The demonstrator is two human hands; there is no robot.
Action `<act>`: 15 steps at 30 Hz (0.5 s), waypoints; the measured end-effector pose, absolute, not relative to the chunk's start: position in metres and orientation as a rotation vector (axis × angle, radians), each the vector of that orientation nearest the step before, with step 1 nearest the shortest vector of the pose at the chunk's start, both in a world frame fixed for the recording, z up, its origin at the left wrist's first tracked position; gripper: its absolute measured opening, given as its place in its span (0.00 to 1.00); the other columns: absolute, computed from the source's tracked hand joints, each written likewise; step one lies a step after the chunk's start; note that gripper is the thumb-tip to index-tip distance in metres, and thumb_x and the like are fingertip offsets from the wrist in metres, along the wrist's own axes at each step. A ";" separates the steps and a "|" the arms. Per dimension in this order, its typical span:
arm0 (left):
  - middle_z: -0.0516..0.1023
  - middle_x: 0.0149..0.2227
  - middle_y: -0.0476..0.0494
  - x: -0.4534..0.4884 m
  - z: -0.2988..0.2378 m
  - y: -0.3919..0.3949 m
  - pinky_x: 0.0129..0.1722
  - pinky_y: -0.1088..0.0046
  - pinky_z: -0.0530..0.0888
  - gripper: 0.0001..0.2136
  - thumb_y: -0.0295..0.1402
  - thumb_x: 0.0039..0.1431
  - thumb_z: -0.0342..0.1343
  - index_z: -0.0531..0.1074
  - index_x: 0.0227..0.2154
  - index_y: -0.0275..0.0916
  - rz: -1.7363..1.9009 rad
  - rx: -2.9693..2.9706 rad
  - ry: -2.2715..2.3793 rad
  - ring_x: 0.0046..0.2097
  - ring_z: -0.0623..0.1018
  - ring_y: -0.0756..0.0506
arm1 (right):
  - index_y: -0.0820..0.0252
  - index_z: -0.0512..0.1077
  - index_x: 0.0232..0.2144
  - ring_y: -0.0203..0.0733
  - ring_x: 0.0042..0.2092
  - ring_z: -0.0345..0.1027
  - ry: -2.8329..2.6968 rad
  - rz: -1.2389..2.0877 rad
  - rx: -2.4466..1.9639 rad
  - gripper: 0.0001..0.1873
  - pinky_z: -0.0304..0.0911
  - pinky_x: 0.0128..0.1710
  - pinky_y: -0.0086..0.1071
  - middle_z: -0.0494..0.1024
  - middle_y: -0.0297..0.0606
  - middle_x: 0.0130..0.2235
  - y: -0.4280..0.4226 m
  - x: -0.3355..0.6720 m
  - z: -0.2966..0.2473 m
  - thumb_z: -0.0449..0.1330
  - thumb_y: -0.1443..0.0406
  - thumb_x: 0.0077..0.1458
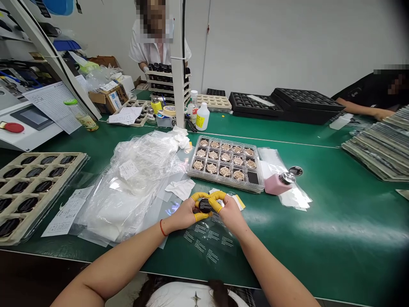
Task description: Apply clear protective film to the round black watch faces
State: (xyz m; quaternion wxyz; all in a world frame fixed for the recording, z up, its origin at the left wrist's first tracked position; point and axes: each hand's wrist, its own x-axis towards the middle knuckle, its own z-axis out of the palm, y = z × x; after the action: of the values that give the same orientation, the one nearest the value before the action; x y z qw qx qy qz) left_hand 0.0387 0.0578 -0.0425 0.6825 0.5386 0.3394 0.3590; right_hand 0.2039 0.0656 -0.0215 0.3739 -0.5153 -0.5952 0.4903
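Between my hands is a small round black disc (205,206) with white lettering on its face. My left hand (188,212), with yellow finger cots, grips its left side between thumb and finger. My right hand (229,212), also in yellow finger cots, has its fingertips closed at the disc's upper right edge. Below them lies a clear sheet (207,242) with several blocks of white print. A clear plastic tray (228,183) of round rose-gold pieces stands just beyond; its front right pocket holds no such piece. White paper bits and a yellow piece (239,202) lie behind my right hand.
Plastic bags (137,183) cover the table left of my hands. A beige tray (38,155) of dark discs sits far left. Right of the clear tray stands a pink pump bottle (276,184). A white post (177,85) rises behind. Two people are across the table, beyond black trays (255,113).
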 end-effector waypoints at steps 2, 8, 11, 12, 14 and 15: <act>0.74 0.41 0.46 0.039 -0.043 0.058 0.44 0.67 0.72 0.23 0.28 0.48 0.62 0.62 0.48 0.42 0.802 1.198 0.759 0.41 0.77 0.46 | 0.60 0.70 0.26 0.45 0.40 0.66 -1.530 1.249 -1.329 0.07 0.60 0.42 0.37 0.74 0.39 0.34 0.065 0.204 -0.023 0.57 0.61 0.48; 0.74 0.40 0.46 0.039 -0.042 0.058 0.43 0.68 0.72 0.24 0.29 0.47 0.62 0.62 0.47 0.42 0.801 1.186 0.772 0.40 0.76 0.47 | 0.59 0.70 0.26 0.45 0.40 0.67 -1.576 1.198 -1.346 0.07 0.60 0.42 0.38 0.75 0.39 0.34 0.065 0.202 -0.023 0.56 0.61 0.49; 0.74 0.39 0.46 0.040 -0.042 0.057 0.41 0.69 0.72 0.23 0.30 0.47 0.63 0.62 0.47 0.42 0.788 1.191 0.791 0.39 0.76 0.47 | 0.58 0.70 0.29 0.45 0.41 0.67 -1.683 1.049 -1.389 0.07 0.60 0.43 0.38 0.75 0.39 0.36 0.067 0.210 -0.017 0.55 0.61 0.51; 0.74 0.38 0.47 0.040 -0.042 0.057 0.40 0.70 0.72 0.23 0.31 0.47 0.63 0.62 0.46 0.42 0.785 1.199 0.808 0.38 0.76 0.48 | 0.58 0.71 0.32 0.45 0.41 0.67 -1.734 0.952 -1.416 0.08 0.60 0.43 0.38 0.75 0.39 0.37 0.067 0.216 -0.015 0.55 0.61 0.51; 0.73 0.37 0.47 0.040 -0.042 0.058 0.38 0.70 0.72 0.23 0.32 0.47 0.63 0.62 0.46 0.42 0.784 1.214 0.846 0.37 0.75 0.48 | 0.57 0.71 0.37 0.47 0.41 0.67 -1.857 0.672 -1.509 0.11 0.60 0.42 0.40 0.75 0.41 0.38 0.068 0.235 -0.015 0.55 0.61 0.52; 0.73 0.36 0.47 0.040 -0.042 0.058 0.38 0.70 0.72 0.23 0.32 0.47 0.63 0.62 0.46 0.41 0.785 1.217 0.861 0.37 0.75 0.48 | 0.57 0.71 0.37 0.49 0.40 0.67 -1.910 0.506 -1.583 0.11 0.59 0.41 0.40 0.75 0.43 0.37 0.068 0.245 -0.018 0.55 0.60 0.52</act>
State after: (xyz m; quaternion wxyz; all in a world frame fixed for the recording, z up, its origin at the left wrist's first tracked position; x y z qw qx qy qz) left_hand 0.0403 0.0580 -0.0422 0.6655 0.5391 0.3814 0.3478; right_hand 0.2452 0.0680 -0.0175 0.3005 -0.5964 -0.7196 0.1906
